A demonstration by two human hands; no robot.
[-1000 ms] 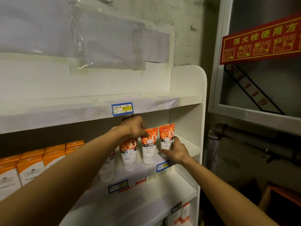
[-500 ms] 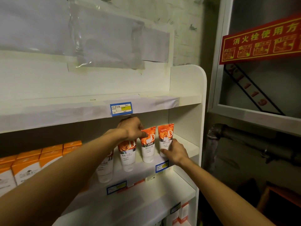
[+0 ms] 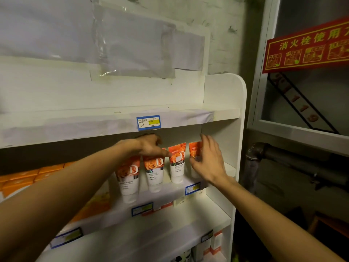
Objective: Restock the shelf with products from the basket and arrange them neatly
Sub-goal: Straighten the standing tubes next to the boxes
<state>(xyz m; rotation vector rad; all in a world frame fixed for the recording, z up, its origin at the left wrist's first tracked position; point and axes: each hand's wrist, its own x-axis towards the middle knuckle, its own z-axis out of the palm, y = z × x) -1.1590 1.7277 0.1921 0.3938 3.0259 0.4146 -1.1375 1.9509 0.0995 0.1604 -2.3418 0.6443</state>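
While four orange-and-white tubes [image 3: 176, 163] stand cap-down in a row along the front edge of the middle shelf [image 3: 170, 193], near its right end, the step in hand looks like straightening that row. The left hand [image 3: 149, 146] rests over the tops of the two left tubes, fingers curled loosely down on them, though I cannot tell whether it grips either one. The right hand [image 3: 207, 159] is spread with its fingers apart in front of the rightmost tube [image 3: 194, 152], clamped on nothing.

To do this well, I would judge that each tube should be nudged from its crimped top while the cap stays planted, so faces turn forward and gaps come even; the two left tubes sit lower and nearer the shelf's front edge than the right pair, so they probably want pushing back into line. The tubes stand close together, and a hard push could tip one into its neighbour.

Against the frame half a second ago, the right hand has let go of the rightmost tube's lower part and lifted, fingers splayed. The left hand stays on the tube tops. Orange boxes [image 3: 28, 178] sit at the shelf's left end.
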